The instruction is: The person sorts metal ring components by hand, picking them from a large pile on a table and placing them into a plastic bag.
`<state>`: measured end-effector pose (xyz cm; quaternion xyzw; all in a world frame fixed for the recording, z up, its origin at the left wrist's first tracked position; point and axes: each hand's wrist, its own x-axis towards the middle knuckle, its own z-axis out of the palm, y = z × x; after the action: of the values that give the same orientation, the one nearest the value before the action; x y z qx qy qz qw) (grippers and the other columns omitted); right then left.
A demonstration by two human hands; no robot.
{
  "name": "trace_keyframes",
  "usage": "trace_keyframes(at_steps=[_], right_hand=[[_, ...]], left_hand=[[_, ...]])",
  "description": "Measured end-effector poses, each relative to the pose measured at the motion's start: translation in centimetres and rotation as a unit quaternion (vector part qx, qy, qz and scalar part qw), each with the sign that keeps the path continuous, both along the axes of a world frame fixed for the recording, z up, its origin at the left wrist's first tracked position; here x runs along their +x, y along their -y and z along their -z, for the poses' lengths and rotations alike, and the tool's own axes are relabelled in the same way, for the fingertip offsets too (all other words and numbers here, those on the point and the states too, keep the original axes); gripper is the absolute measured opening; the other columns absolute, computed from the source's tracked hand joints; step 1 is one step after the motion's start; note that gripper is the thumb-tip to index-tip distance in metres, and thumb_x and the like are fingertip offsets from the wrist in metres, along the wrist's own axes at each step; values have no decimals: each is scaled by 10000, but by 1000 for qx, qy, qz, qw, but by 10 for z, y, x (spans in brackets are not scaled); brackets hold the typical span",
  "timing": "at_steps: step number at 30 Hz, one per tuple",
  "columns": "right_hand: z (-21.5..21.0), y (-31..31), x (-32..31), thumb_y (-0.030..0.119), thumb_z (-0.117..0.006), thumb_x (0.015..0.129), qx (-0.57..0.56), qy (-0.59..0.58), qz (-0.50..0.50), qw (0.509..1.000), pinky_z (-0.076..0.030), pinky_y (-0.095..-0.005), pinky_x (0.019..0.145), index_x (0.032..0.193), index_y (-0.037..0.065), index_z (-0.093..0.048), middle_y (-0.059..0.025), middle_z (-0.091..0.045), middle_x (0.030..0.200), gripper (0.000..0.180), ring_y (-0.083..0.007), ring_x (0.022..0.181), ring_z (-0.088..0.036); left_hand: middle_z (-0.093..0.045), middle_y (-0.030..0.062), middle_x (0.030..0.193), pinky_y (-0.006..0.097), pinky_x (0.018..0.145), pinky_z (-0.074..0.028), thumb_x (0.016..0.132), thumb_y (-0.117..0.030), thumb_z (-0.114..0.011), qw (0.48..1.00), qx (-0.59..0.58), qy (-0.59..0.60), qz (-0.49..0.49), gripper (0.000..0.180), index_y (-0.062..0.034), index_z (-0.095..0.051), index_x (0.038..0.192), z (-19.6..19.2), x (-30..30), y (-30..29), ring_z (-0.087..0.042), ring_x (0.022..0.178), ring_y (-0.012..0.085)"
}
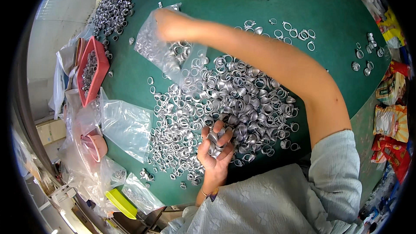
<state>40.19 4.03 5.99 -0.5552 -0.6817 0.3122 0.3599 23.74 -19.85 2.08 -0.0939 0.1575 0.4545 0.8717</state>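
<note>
The left hand point(215, 147) cups a clutch of metal rings point(214, 141) at the pile's point(225, 99) near edge; the right hand point(167, 24) reaches far left across it, pinching a clear bag point(160, 47) (rings inside).

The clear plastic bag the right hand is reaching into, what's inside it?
The clear bag holds silver metal rings, visible through the plastic near its lower end. The right hand is pushed in at the top; its fingers are blurred behind the plastic, so what they grip cannot be seen.
</note>
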Motion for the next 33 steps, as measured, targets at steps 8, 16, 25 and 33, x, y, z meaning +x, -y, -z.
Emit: trace_keyframes(at_steps=[8,16,25,33], right_hand=[[-23,-15,-27,200,-568,774,-113,-116,-14,987,-462,-420,780,949,-9,-616,-223,-573,1080,277,-319,957,-578],[16,-30,-1,27,-558,708,-16,294,-68,953,-507,-404,692,853,4,-659,-175,-639,926,179,-306,855,-621],[31,-29,5,77,-567,755,0,253,-4,967,-507,-374,644,953,5,-633,-126,-651,914,221,-239,834,-630],[10,47,43,107,-474,854,-402,-358,-134,832,-440,-199,424,909,-63,-552,-117,-625,758,195,-93,499,-528]], left_hand=[[-411,33,924,152,379,-442,767,-11,-588,999,-2,42,-2,152,-129,-581,864,5,0,-1,-457,722,128],[-408,27,922,146,390,-442,771,-14,-593,999,13,34,6,150,-129,-580,866,5,-3,-2,-453,719,121],[-408,28,920,150,389,-445,769,-10,-594,999,6,43,5,150,-127,-578,861,5,0,-2,-448,710,120],[-408,36,921,149,378,-450,769,-12,-592,999,-3,45,-2,137,-117,-574,855,2,0,-3,-442,703,120]])
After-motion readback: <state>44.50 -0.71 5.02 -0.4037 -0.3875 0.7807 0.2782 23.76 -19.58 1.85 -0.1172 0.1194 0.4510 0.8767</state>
